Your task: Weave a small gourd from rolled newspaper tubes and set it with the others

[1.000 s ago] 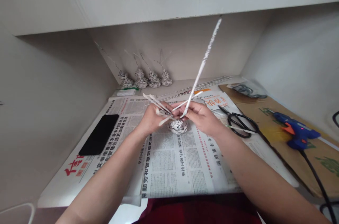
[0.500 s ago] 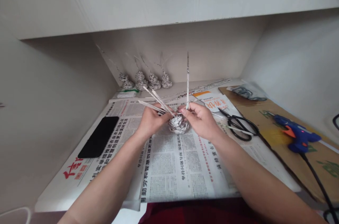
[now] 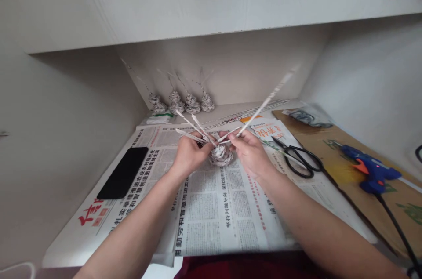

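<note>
Paper: one woven ball [image 3: 221,156] in the left-hand grip [image 3: 190,154], one long strip [image 3: 264,103] in the right-hand grip [image 3: 249,151], four gourd-shapes [image 3: 192,104] behind.

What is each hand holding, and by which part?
Left hand: the woven paper piece, by its upper side. Right hand: the long paper strip, near its lower end.

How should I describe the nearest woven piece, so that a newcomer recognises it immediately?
Over the newspapers, find the left hand and right hand; the woven piece is between them. Unlike the four pieces by the back wall, pale strips fan widely from it.
</note>
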Available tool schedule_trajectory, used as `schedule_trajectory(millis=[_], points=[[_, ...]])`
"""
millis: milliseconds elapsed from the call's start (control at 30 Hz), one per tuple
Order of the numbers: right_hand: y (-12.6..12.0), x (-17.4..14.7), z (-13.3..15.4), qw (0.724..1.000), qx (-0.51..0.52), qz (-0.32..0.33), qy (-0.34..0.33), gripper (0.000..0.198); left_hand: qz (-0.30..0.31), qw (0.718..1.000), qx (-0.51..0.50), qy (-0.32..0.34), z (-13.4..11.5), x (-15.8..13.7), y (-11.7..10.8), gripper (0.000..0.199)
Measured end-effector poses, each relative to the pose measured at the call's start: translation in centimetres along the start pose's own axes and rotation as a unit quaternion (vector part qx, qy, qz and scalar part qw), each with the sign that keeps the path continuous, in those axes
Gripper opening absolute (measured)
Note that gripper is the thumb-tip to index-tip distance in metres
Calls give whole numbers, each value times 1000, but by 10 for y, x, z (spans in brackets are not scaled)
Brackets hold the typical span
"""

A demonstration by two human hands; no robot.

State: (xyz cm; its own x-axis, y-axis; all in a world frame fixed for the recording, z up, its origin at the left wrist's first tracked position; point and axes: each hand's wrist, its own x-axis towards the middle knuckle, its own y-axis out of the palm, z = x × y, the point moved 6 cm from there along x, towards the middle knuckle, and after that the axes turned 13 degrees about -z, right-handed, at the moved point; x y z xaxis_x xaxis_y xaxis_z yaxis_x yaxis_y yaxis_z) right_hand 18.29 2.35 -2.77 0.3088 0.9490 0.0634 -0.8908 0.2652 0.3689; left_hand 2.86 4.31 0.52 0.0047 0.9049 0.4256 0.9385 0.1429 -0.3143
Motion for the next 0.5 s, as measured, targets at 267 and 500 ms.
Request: schedule_trajectory(millis=[267, 500], points=[[6, -7, 31, 993, 61, 76, -71, 23, 17, 997, 14, 76, -12, -3, 0, 5], [-24, 22, 10, 982, -188, -30, -9, 40, 5, 999, 12, 52, -2, -2, 1, 8]])
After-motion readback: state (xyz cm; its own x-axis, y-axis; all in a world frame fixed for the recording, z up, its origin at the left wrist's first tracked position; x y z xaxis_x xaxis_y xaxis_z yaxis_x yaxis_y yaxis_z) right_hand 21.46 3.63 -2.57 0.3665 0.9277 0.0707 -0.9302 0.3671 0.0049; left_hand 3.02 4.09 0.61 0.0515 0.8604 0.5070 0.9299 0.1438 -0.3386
